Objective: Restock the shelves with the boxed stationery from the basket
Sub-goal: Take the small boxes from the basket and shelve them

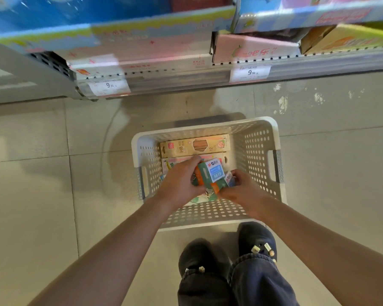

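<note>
Both the left hand (181, 182) and right hand (241, 191) grip small green-and-orange cardboard boxes (206, 175) labelled "M&G", above the white perforated plastic basket (259, 146).

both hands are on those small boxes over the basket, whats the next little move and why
Probably lift the small boxes clear of the basket toward the shelf: left hand and right hand already grip them above the pencil boxes.

Even indoor light, blurred shelves (186, 69), fisheye edges.

Both bare arms reach forward and down, left hand (181, 182) and right hand (241, 188) curled, nearly touching
</note>
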The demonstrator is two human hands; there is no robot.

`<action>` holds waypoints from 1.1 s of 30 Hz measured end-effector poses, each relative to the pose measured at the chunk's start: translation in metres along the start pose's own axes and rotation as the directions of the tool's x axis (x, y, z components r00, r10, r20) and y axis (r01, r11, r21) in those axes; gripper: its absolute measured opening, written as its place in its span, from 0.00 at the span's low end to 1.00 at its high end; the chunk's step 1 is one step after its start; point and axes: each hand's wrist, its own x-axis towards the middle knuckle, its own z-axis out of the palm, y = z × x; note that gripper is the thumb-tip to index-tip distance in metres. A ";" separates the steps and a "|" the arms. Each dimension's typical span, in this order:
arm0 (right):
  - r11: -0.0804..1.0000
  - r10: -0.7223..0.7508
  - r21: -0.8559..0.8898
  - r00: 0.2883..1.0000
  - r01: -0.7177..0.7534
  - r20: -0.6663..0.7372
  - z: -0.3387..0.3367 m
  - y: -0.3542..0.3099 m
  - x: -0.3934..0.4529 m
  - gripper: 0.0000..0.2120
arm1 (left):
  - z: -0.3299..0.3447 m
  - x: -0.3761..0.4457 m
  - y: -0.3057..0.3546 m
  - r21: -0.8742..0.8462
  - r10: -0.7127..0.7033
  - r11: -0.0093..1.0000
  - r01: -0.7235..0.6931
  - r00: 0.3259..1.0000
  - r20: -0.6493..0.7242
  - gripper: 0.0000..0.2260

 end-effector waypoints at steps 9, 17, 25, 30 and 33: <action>0.960 -0.204 0.200 0.979 0.195 0.025 -0.011 -0.097 -0.124 0.16 | -0.084 -0.052 0.096 -0.216 -0.023 0.976 -0.009 0.989 -0.146 0.20; 0.894 -0.366 0.296 0.929 0.337 0.046 -0.008 -0.188 -0.271 0.20 | -0.183 -0.130 0.200 -0.293 0.032 0.948 -0.121 0.956 -0.291 0.18; 0.801 -0.543 0.349 0.836 0.486 0.081 0.019 -0.282 -0.427 0.25 | -0.291 -0.216 0.298 -0.311 0.103 0.931 -0.189 0.956 -0.274 0.20; 0.754 -0.620 0.349 0.778 0.557 0.099 0.033 -0.329 -0.518 0.22 | -0.358 -0.269 0.367 -0.427 0.135 0.875 -0.229 0.962 -0.239 0.20; 0.720 -0.664 0.328 0.744 0.612 0.069 0.038 -0.352 -0.565 0.15 | -0.388 -0.295 0.400 -0.479 0.148 0.855 -0.199 0.979 -0.143 0.22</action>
